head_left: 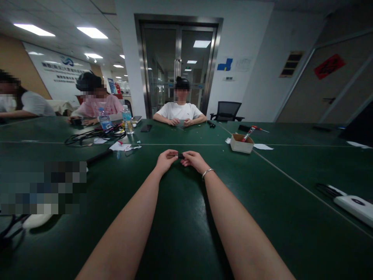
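A small black object (181, 156) is held just above the green table (180, 217), between the fingertips of both hands. My left hand (167, 160) pinches its left end, where something pale or clear shows at the fingertips. On the other end, my right hand (194, 160) has its thumb and fingers closed round the dark part. A silver bangle (207, 174) circles my right wrist. The object is too small to make out in detail.
Ahead right stands a small box (241, 144) with a tool in it. Bottles (127, 120), black cables (93, 134) and paper scraps (121, 146) lie ahead left. A white power strip (355, 206) is far right. People sit across the table and at left.
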{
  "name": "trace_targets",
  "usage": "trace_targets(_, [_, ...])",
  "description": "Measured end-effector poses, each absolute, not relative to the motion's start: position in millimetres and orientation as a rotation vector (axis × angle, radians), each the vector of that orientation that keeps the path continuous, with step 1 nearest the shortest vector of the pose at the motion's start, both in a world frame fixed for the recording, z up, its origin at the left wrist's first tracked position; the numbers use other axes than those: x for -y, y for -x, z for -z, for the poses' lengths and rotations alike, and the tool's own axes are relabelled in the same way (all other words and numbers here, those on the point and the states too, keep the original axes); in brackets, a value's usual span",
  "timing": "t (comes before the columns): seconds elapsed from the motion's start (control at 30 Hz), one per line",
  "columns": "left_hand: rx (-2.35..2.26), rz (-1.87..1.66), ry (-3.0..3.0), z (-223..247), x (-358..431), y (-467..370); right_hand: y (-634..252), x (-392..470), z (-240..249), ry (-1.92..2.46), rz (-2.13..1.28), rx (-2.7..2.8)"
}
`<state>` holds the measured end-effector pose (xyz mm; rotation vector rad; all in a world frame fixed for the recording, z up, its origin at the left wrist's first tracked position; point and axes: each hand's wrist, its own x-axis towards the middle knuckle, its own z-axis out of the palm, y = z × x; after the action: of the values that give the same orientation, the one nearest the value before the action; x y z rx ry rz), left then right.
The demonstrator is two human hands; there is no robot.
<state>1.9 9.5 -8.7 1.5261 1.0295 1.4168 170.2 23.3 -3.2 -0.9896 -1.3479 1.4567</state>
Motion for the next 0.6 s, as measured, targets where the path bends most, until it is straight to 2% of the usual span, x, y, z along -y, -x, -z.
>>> trace_targets(0.6, [-1.050, -1.462, -1.512, 12.2, -13.6, -1.1, -170.8, -23.8, 0.3, 0.963, -1.412, 1.360])
